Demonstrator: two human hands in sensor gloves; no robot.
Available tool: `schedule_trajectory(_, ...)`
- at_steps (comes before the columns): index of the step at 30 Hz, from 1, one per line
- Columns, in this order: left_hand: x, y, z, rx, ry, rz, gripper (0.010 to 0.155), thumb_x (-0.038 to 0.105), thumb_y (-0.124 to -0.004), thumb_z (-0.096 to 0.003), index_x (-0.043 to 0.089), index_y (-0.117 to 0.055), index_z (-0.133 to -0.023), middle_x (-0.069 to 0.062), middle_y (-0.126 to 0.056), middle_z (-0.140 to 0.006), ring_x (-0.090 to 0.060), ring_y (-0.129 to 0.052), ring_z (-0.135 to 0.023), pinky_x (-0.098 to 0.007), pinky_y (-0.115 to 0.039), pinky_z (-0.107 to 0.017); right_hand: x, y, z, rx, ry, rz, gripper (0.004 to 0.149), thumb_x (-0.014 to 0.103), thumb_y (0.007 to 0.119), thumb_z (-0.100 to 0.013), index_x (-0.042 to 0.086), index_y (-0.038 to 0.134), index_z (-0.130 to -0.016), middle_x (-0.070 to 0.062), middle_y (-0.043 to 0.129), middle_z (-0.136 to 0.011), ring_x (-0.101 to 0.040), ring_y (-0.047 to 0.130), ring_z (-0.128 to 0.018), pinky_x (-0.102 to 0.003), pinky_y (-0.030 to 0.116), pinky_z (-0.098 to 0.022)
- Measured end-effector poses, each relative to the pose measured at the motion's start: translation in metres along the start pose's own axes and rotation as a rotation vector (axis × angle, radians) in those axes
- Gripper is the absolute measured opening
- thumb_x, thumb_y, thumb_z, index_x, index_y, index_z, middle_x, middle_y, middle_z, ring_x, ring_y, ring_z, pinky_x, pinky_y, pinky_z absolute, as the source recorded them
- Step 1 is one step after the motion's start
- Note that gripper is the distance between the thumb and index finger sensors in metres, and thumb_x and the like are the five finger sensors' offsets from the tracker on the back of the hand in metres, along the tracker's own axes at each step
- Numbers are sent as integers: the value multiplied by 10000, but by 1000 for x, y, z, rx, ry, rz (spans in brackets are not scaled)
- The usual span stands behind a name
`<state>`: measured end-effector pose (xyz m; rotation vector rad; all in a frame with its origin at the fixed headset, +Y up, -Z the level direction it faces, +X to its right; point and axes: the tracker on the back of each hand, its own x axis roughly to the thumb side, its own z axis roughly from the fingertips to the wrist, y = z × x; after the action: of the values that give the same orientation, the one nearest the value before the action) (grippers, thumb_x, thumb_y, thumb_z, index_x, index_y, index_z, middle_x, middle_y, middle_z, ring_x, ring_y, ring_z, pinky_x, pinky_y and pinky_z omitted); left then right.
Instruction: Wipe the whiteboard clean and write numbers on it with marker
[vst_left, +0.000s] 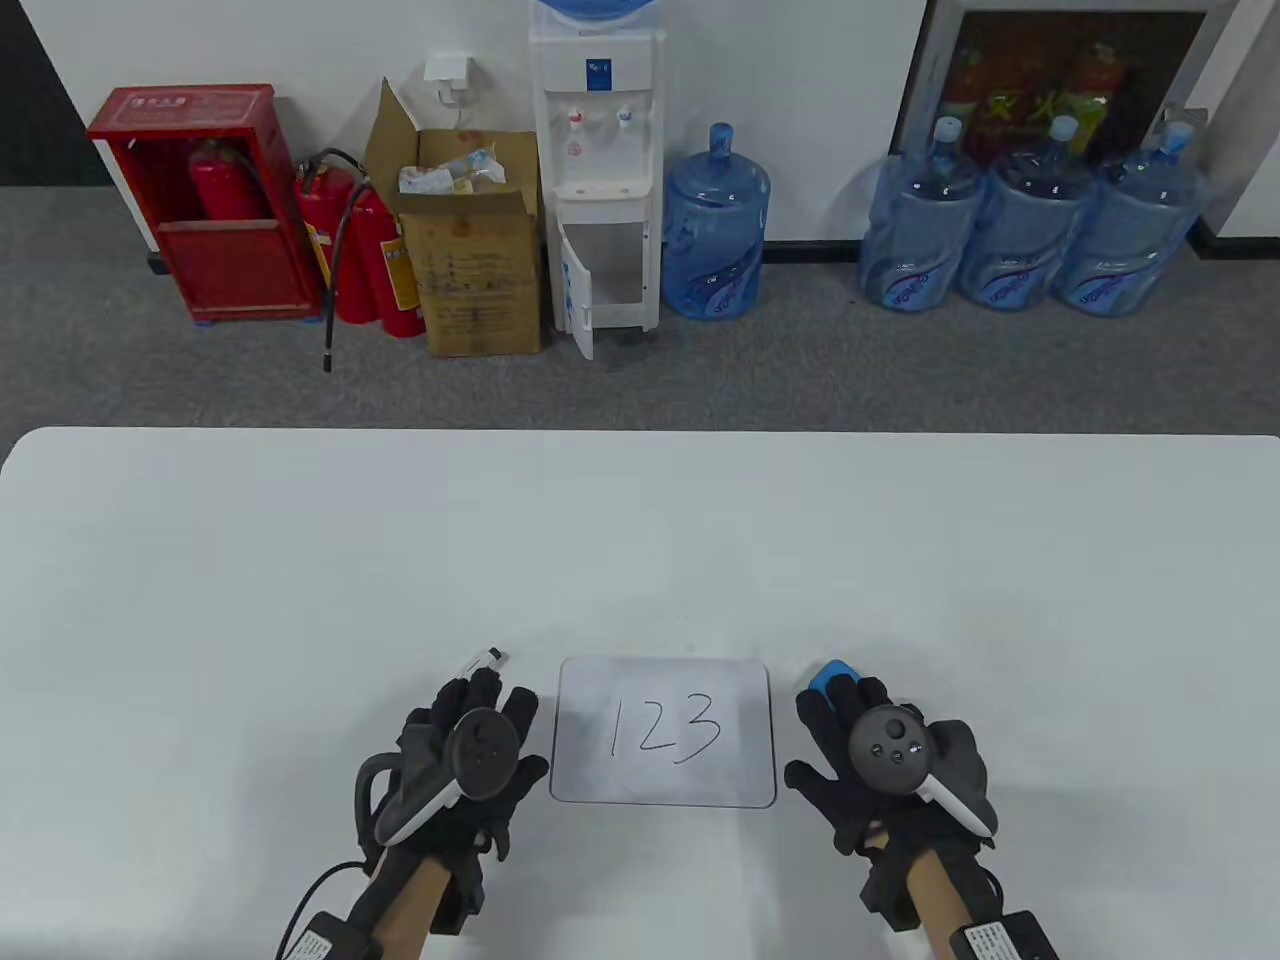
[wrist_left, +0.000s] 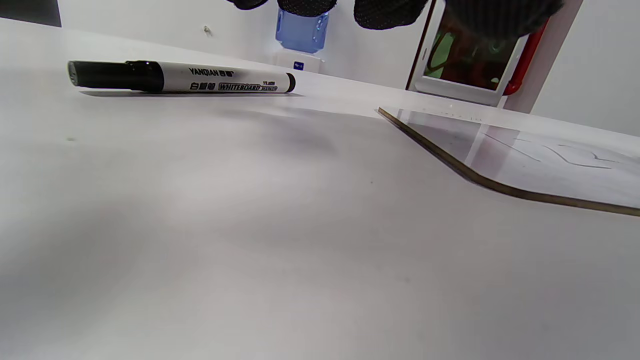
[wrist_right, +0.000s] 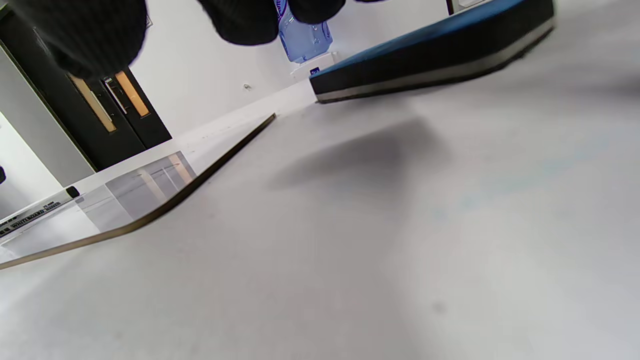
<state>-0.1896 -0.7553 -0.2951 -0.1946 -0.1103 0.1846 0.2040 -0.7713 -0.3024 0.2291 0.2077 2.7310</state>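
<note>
A small whiteboard (vst_left: 665, 730) lies flat on the table near its front edge, with "123" written on it in black. My left hand (vst_left: 470, 735) hovers just left of the board, fingers spread and holding nothing. A white whiteboard marker (wrist_left: 180, 80) with a black cap lies on the table ahead of those fingers; its tip end (vst_left: 485, 660) peeks out beyond them. My right hand (vst_left: 880, 745) hovers just right of the board, fingers spread and empty. A blue eraser (wrist_right: 435, 55) lies on the table ahead of it, its corner (vst_left: 828, 675) showing past the fingertips.
The white table (vst_left: 640, 540) stretches wide beyond the board. On the floor behind stand a water dispenser (vst_left: 598, 170), several blue water jugs (vst_left: 1020, 220), a cardboard box (vst_left: 470, 250) and red fire extinguishers (vst_left: 360, 250).
</note>
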Motion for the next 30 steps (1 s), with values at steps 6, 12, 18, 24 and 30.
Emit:
schedule_trajectory(6,-2,-1,-1,-15,7,6,706,580,-627,-466,403,-446,-1125,-39,-303,-1279,-396,-311,-1176,-666,-292,-818,0,0,0,1,2,8,779,628,687,-423,295,463,-1091,-50,259,-1147,-365,228,-1086,-653,190,-724)
schedule_trajectory(12,-3,-2,-2,-12,6,9,704,581,-627,-465,406,-446,-1123,-37,-301,-1279,-393,-307,-1178,-664,-290,-820,0,0,1,8,10,6,773,625,688,-423,293,477,-1088,-51,264,-1146,-366,231,-1085,-652,192,-724)
schedule_trajectory(18,-3,-2,-2,-18,8,10,705,580,-627,-466,404,-448,-1124,-37,-305,-1279,-392,-308,-1178,-665,-290,-819,2,1,1,17,2,22,770,625,687,-423,292,482,-1087,-53,266,-1145,-367,233,-1083,-651,196,-724)
schedule_trajectory(24,-4,-2,-3,-23,9,9,705,580,-627,-466,404,-447,-1125,-37,-302,-1279,-395,-307,-1178,-665,-290,-819,7,-11,-4,-24,11,-12,767,613,701,-426,291,483,-1087,-51,266,-1146,-364,235,-1086,-648,203,-730)
schedule_trajectory(30,-5,-2,-3,-23,3,15,704,580,-627,-465,405,-450,-1124,-39,-305,-1279,-394,-309,-1178,-665,-292,-819,-3,-32,-22,-75,218,81,789,535,805,-421,286,461,-1086,-42,334,-1146,-335,390,-1087,-581,345,-778)
